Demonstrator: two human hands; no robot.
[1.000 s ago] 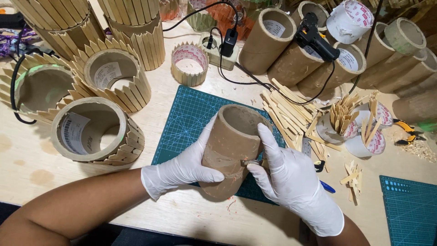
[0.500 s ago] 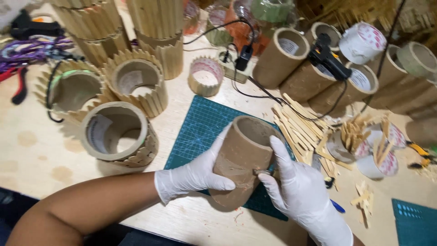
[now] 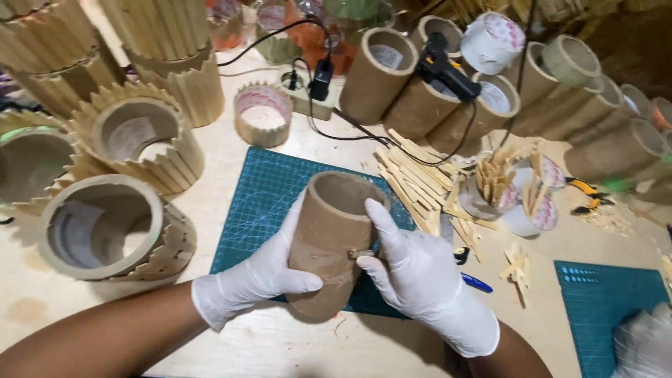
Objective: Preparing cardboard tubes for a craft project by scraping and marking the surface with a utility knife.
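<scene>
Cluttered wooden worktable (image 3: 231,343) bears green cutting mat (image 3: 266,196).

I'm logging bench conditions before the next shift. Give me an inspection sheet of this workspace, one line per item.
Surface: pale wooden table with a green cutting mat under the hands; a second mat at right.
Job's things: brown cardboard tube, tilted, open end up.
Clutter: loose wooden sticks, a cup of sticks, tape roll, stick-clad rings, bare tubes, blue pen.
Grippers: left hand and right hand, both in white gloves, clasp the tube; right thumb presses a small metal piece to its side.
Cables: black cable runs from a plug to a black glue gun.
Surroundings: another gloved hand at lower right.
</scene>
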